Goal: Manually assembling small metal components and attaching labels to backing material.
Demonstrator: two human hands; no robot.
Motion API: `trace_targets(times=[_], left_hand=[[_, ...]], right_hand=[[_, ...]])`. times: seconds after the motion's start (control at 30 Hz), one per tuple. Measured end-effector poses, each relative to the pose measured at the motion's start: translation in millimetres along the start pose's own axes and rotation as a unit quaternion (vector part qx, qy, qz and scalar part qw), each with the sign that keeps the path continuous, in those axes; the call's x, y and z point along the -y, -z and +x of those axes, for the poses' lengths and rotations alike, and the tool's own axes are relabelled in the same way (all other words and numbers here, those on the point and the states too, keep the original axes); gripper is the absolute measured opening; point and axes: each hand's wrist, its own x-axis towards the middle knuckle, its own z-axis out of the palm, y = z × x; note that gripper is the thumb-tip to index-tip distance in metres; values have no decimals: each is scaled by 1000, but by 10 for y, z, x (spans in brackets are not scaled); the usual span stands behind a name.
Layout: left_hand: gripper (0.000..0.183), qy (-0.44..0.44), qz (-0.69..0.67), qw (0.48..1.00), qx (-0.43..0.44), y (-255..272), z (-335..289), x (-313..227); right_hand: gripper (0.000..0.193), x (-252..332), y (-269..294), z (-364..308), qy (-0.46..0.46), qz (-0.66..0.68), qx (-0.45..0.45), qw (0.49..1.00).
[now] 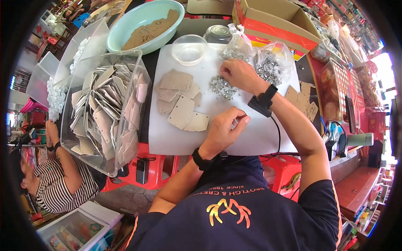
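Observation:
My right hand (239, 75) reaches down onto a loose pile of small shiny metal pieces (223, 88) on the white work surface (184, 141). Its fingers are bunched together, and what they pinch is too small to name. Nearer to me, my left hand (225, 130) hovers with curled fingers and the thumb drawn close to them; anything between them is hidden. Flat grey-beige cards with small holes (182, 112) lie overlapping to its left. Two clear plastic bags of metal pieces (274, 62) (238, 45) stand beside the pile.
A clear bin (115, 167) full of similar cards stands at the left. Behind are a pale green basin (115, 38), a round clear tub (189, 50) and an open cardboard box (276, 26). Another person (63, 180) sits at the left with hands near white pieces (56, 98).

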Motion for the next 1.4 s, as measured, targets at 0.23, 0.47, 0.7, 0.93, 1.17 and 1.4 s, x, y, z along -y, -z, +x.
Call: trace_targets(times=[0.23, 0.47, 0.7, 0.93, 1.17, 1.4], left_hand=[[11, 9, 3, 1000, -1, 8, 0, -5], [11, 13, 2, 1000, 1, 8, -7, 17], [9, -11, 16, 1000, -4, -5, -1, 20], [9, -6, 17, 1000, -4, 3, -2, 2], [9, -8, 15, 1000, -10, -7, -1, 1], [9, 1, 26, 1000, -1, 19, 0, -38]], right_hand=[[13, -58, -74, 33, 6, 23, -33, 999], [12, -26, 33, -30, 19, 45, -18, 999], [12, 43, 44, -112, 38, 0, 7, 999], [8, 109, 34, -160, 24, -55, 25, 998], [10, 139, 33, -158, 20, -40, 4, 999], [10, 146, 15, -240, 65, -28, 14, 997]])
